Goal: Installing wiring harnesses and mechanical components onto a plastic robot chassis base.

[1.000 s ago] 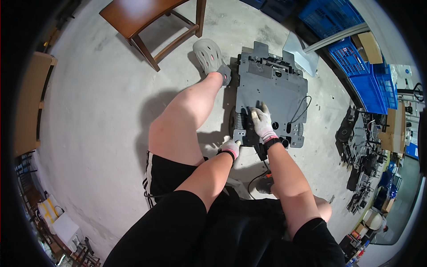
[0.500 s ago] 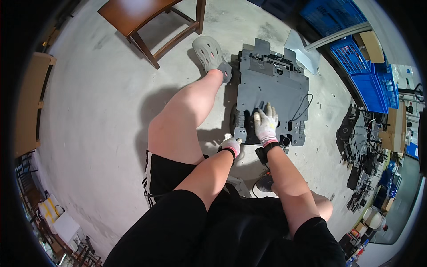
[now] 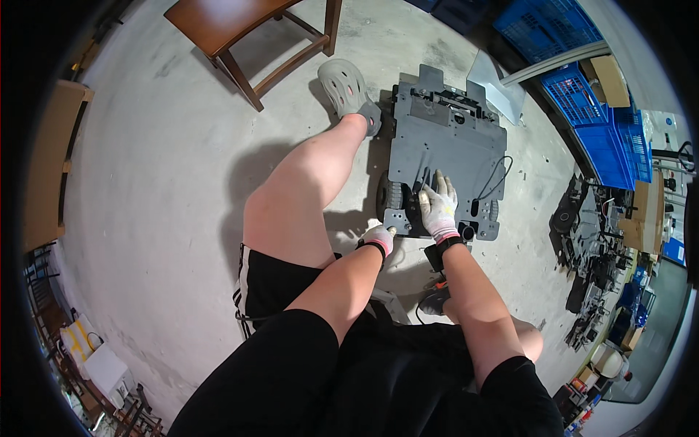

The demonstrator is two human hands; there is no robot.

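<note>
A dark grey wheeled chassis [image 3: 445,149] with a flat metal top plate lies on the floor in front of me. At its near left corner my left hand [image 3: 378,238], in a white work glove, is closed around the plate's edge with the thumb on top. My right hand [image 3: 440,211], also gloved, rests on the top plate near its close end. Its fingers are stretched out and it holds nothing. Left of it sits a ridged wheel [image 3: 394,195]. A thin black cable [image 3: 494,178] curves over the plate's right side.
A brown wooden chair [image 3: 233,25] stands at the far left. Blue crates [image 3: 604,149] and a cardboard box [image 3: 644,207] line the right side. Dark metal parts [image 3: 582,247] lie on the floor at the right. My shoe [image 3: 342,87] is beside the chassis's far left.
My right hand has shifted slightly right and toward me over the plate, uncovering a dark slot by its thumb. The left hand stays at the corner.
</note>
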